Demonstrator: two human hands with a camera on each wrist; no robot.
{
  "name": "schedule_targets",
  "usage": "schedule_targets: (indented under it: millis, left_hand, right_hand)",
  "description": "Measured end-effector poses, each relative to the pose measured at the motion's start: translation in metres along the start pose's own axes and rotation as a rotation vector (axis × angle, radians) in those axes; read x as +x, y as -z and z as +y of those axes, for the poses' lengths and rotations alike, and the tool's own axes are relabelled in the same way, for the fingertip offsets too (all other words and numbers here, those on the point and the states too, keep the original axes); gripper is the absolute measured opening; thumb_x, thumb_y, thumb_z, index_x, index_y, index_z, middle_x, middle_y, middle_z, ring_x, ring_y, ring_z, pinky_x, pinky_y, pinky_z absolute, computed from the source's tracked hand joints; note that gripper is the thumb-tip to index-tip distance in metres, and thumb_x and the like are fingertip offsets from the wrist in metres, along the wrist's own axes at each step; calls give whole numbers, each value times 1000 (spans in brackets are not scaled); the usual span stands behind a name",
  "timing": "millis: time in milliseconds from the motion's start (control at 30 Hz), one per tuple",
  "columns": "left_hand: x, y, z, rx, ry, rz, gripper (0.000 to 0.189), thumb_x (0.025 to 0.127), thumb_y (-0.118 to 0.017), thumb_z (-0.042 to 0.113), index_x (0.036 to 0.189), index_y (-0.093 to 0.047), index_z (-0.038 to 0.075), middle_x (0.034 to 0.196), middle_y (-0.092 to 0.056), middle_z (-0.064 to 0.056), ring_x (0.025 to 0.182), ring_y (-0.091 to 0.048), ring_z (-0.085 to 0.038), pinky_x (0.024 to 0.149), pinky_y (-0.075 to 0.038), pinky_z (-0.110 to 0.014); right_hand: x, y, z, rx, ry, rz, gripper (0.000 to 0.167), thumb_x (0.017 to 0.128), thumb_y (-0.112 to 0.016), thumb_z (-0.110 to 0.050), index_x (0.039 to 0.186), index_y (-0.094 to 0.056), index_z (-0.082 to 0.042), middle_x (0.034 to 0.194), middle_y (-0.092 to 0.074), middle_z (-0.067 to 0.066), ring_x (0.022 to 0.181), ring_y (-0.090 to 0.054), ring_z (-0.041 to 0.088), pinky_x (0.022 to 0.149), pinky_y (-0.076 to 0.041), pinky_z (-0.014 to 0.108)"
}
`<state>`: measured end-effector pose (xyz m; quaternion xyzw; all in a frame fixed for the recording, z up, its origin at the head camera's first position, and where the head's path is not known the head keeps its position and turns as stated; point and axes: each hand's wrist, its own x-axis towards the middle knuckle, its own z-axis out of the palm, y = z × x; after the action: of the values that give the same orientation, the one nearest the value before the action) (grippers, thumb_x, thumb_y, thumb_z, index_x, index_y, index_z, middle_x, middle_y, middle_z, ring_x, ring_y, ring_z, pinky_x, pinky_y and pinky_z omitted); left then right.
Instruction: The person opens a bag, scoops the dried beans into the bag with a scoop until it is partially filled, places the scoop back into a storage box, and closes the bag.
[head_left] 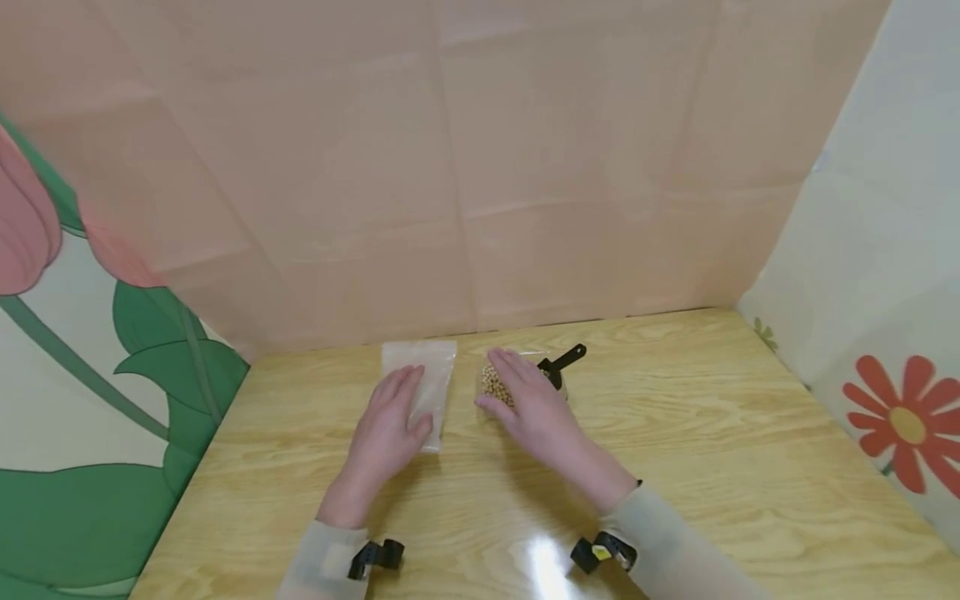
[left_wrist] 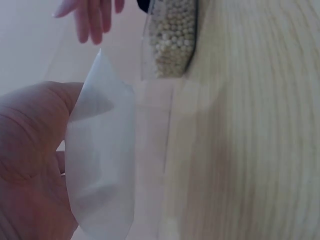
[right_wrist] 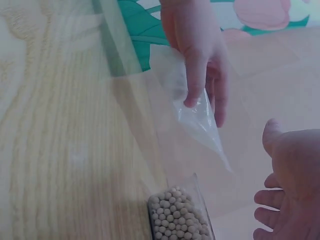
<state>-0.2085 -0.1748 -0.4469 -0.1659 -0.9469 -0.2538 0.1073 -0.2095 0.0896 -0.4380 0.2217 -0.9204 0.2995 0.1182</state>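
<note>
My left hand (head_left: 385, 429) holds a translucent plastic bag (head_left: 435, 400) up off the wooden table, the thumb on one face and the fingers behind it. From the left wrist, the bag (left_wrist: 102, 160) looks slightly bulged, its top narrowing to a point. To the right stands a clear box (right_wrist: 203, 197) full of round, pale beans (head_left: 492, 383). A black scoop (head_left: 567, 358) rests in it with the handle sticking out to the upper right. Above the box hovers my right hand (head_left: 536, 412), fingers extended and holding nothing; it hides part of the box.
Behind the wooden table (head_left: 675, 417) hangs a pink sheet (head_left: 570, 167). A wall with painted flowers rises at each side. Both wrists wear black camera mounts (head_left: 375, 557).
</note>
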Motion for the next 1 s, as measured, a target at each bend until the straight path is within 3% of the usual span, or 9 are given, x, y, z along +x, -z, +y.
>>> schedule_targets:
  millis: [300,500,767,1000]
  left_hand:
    - [2,6,3,-49,-178,-14,77,97,-83,13,165,-48,7,169,-44,-17,159,-37,-38,122,-38,-62]
    - [-1,7,2,-68,-249,-55,75,96,-84,11,163,-52,8,169,-45,-15,159,-37,-38,122,-38,-61]
    - [-1,7,4,-81,-329,-88,75,96,-85,10,163,-52,8,170,-45,-15,159,-37,-36,123,-37,-59]
    - [-2,9,6,-75,-376,-89,75,95,-85,10,163,-53,9,171,-44,-13,160,-36,-35,123,-38,-59]
  right_hand:
    - [7,10,-3,208,-116,10,70,112,-61,-48,169,-42,-12,171,-43,16,157,-41,41,124,-33,63]
    - [12,12,0,291,-136,8,69,113,-57,-51,166,-46,-8,166,-49,18,145,-56,40,116,-45,63]
    - [21,14,6,389,-170,28,62,114,-61,-40,162,-50,-1,159,-56,20,135,-63,41,109,-53,59]
    - [24,12,8,408,-220,32,60,115,-60,-42,159,-54,-2,137,-70,16,127,-69,36,108,-55,55]
